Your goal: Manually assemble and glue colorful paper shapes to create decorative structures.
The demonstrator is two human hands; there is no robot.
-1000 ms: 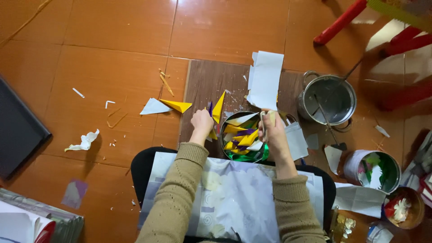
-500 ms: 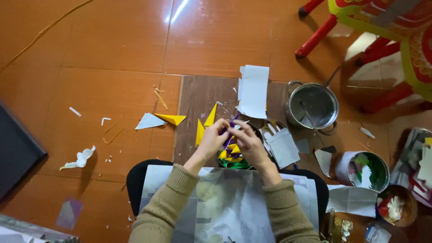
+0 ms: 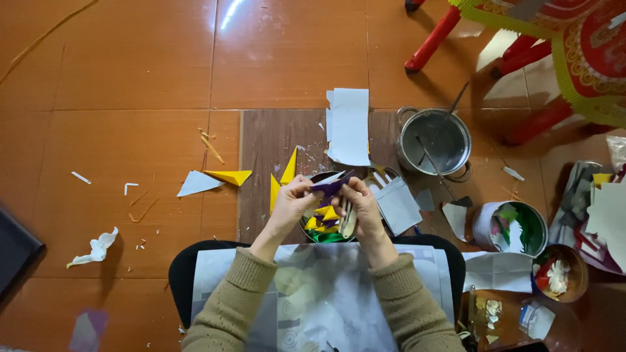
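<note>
Both hands meet over a round bowl (image 3: 328, 231) of yellow, green and purple paper scraps, and between them they pinch a small purple folded paper piece (image 3: 330, 186). Its long axis runs roughly left to right, tilted up toward the right. The left hand (image 3: 291, 203) grips the lower left end with fingers closed on it; the right hand (image 3: 360, 207) closes on the right end, and seems to keep a pale flat stick tucked under its fingers. Neither hand is nearer; the piece lies directly between them, just above the bowl on the brown board (image 3: 274, 140).
</note>
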